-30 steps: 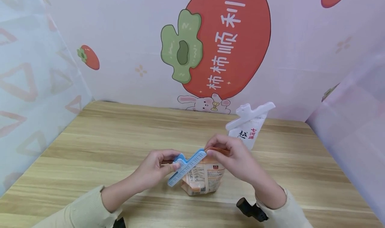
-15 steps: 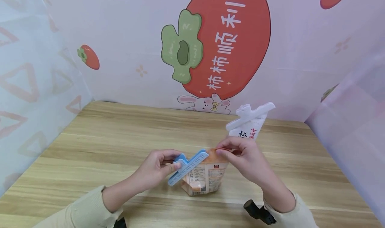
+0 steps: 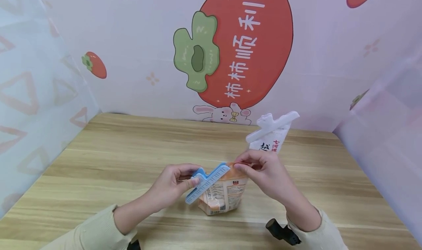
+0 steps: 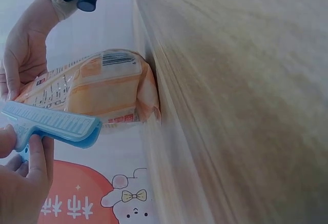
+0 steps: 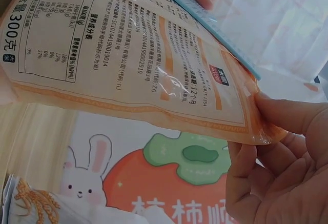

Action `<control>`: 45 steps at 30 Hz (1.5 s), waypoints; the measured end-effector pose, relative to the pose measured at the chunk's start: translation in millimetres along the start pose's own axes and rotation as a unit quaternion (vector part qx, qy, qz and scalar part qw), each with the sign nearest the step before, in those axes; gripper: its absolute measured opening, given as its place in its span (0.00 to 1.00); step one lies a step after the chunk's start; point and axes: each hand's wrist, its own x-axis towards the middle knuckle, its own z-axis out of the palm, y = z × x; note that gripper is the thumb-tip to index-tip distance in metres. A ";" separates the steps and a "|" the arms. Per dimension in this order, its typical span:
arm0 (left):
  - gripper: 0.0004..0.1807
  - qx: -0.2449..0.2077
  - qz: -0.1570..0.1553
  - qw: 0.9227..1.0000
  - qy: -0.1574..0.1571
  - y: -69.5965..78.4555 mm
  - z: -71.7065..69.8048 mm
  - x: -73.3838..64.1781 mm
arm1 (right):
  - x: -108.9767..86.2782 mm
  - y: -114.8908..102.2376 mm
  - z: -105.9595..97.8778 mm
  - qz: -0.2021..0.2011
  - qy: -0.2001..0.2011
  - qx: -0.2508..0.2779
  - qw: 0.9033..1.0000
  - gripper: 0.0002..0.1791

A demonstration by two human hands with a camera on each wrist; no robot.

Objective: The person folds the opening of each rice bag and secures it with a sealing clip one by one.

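Observation:
An orange and white printed food bag (image 3: 227,195) stands on the table in the head view. My left hand (image 3: 173,182) grips a light blue bag clip (image 3: 207,184) by its handle, thumb in front. The clip slants across the bag's upper left, its far end at the top edge. At the bag's top right corner, my right hand (image 3: 267,173) pinches the film between thumb and fingers. From the right wrist, the same bag (image 5: 154,70) spreads out taut, with the clip (image 5: 210,26) along its top edge. The bag's bottom meets the table in the left wrist view.
Behind my right hand stands a white bag (image 3: 268,142) with a white clip (image 3: 271,126) across its top. Printed cloth walls (image 3: 132,30) enclose the wooden table (image 3: 132,144) at the back and sides. A black wrist device (image 3: 281,231) sits by my right sleeve.
My right hand has moved right, away from the clip's end, drawing the bag's top corner out. My left hand has kept its grip on the clip.

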 end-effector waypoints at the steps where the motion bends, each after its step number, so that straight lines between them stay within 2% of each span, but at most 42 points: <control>1: 0.19 0.000 0.002 1.000 -0.001 0.3 0.2 0.4 | -0.1 -0.2 0.0 0.000 -0.001 0.002 1.000 0.02; 8: 0.18 -0.005 0.008 1.000 -0.007 2.2 1.2 3.9 | -0.9 -0.7 0.6 0.009 -0.010 0.014 1.000 0.02; 20: 0.17 0.000 0.012 1.000 0.010 8.0 5.2 10.4 | 0.6 -3.2 1.0 0.038 -0.009 -0.001 0.999 0.02; 35: 0.17 0.014 0.007 1.000 0.023 17.5 7.2 14.5 | 0.9 -5.9 0.8 0.072 -0.005 0.005 0.997 0.03; 45: 0.17 -0.017 0.010 1.000 0.016 13.4 8.8 15.7 | 0.9 -7.6 1.5 0.076 0.001 0.001 0.997 0.02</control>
